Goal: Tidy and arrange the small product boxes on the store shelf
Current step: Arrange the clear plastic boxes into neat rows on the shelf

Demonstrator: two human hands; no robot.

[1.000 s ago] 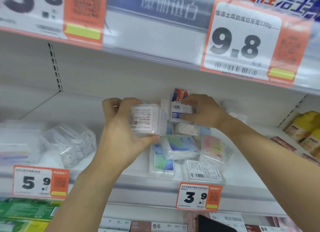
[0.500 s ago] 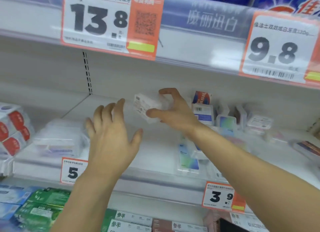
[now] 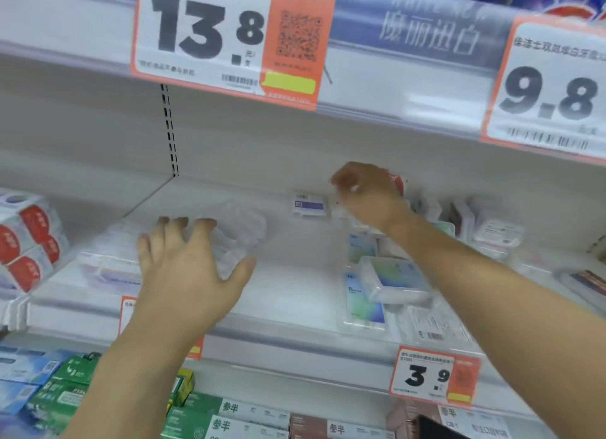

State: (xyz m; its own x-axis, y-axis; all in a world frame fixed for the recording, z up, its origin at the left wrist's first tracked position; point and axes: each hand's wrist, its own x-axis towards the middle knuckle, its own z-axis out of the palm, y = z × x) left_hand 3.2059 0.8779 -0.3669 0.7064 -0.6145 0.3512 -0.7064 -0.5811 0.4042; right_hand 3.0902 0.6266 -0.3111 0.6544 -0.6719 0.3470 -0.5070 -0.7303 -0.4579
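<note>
A small white box with a blue label [image 3: 308, 205] stands upright at the back of the white shelf [image 3: 295, 307]. My right hand [image 3: 369, 197] hovers just to its right, blurred, fingers loosely curled with nothing seen in them. A red-topped box [image 3: 397, 183] shows behind that hand. My left hand [image 3: 187, 270] is spread open, palm down, over a clear plastic pack [image 3: 239, 232] without gripping it. Flat boxes with teal-blue faces [image 3: 395, 281] [image 3: 364, 302] lie jumbled under my right forearm, and white boxes [image 3: 498, 232] stand further right.
Clear packs [image 3: 108, 268] and red-and-white rolls [image 3: 29, 242] fill the shelf's left end. Price tags 13.8 [image 3: 210, 35] and 9.8 [image 3: 551, 94] hang from the shelf above; a 3.9 tag [image 3: 433, 376] sits on the front rail. Green boxes [image 3: 65, 392] line the lower shelf.
My right hand set the white box down at the back of the shelf and shifted right. My left hand, which had let go of it, moved over the clear pack.
</note>
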